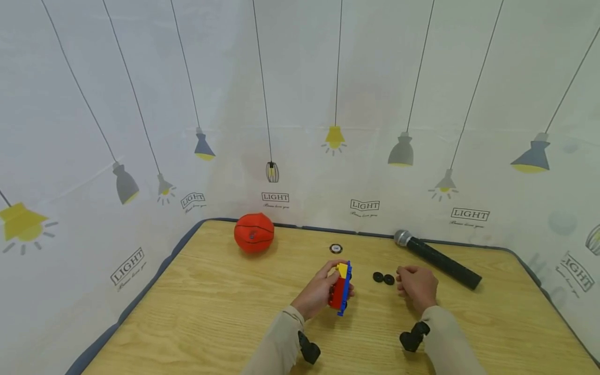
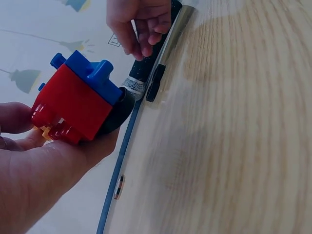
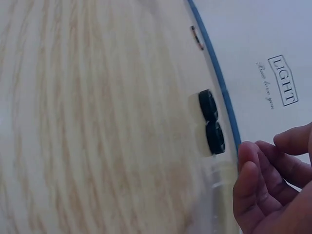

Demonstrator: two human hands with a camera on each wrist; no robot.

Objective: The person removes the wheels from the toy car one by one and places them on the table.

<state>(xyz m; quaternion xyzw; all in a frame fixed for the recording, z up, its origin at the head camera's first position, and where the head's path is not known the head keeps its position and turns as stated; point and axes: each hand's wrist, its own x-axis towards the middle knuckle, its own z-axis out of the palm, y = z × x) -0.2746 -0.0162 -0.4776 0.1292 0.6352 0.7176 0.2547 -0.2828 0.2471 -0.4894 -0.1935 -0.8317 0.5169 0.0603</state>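
Note:
My left hand (image 1: 319, 290) grips a toy car of red, blue and yellow building blocks (image 1: 339, 291) above the middle of the table. In the left wrist view the block car (image 2: 78, 100) shows its red face, blue base and a black wheel (image 2: 118, 116). Two black toy wheels (image 1: 383, 278) lie side by side on the wood, just left of my right hand (image 1: 419, 286). Seen in the right wrist view, the right hand's fingers (image 3: 247, 187) are loosely bent, with nothing visible between them. They stay apart from the wheels.
A red toy basketball (image 1: 254, 233) sits at the back left of the wooden table (image 1: 197, 312). A black-and-white round chip (image 1: 336, 248) lies near the back edge. Behind the right hand, a black microphone (image 1: 438, 259) with a silver head lies slantwise. Printed curtains (image 1: 300, 104) surround the table.

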